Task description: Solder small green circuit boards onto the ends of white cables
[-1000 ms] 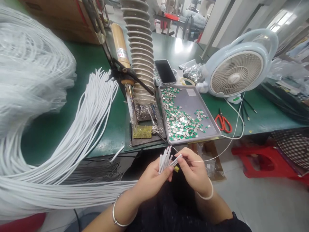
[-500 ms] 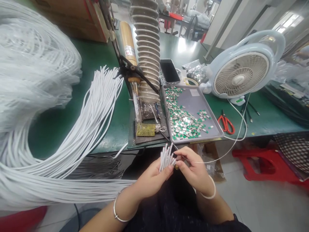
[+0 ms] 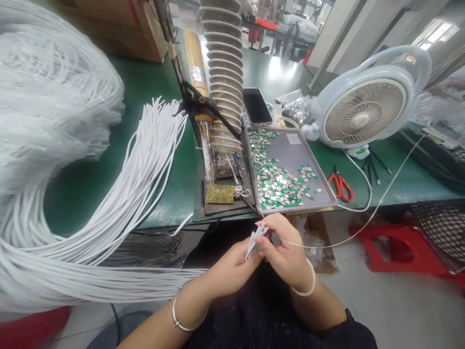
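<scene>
My left hand (image 3: 236, 264) is closed around a bundle of white cables (image 3: 254, 245), their cut ends pointing up and away from me. Against those ends my right hand (image 3: 285, 247) is closed, with thumb and index finger on either side of the tips. A thin solder wire (image 3: 348, 241) runs through my right hand, and its free end sticks out past the index finger. Ahead of my hands, a soldering iron (image 3: 198, 72) hangs tip down in a black clamp (image 3: 199, 102) above a yellow sponge (image 3: 220, 194). My fingers partly hide the cable tips.
A grey tray (image 3: 314, 165) holds many small green-and-silver boards. Beside it lie red-handled scissors (image 3: 340, 185) and a phone (image 3: 257, 105). A fan (image 3: 363, 114), a ribbed duct (image 3: 223, 72) and a large cable coil (image 3: 54, 97) stand around. A red stool (image 3: 381, 247) is right.
My right hand has moved left and closed over the cable ends, which are now gathered more tightly. The solder wire now sweeps farther up to the right.
</scene>
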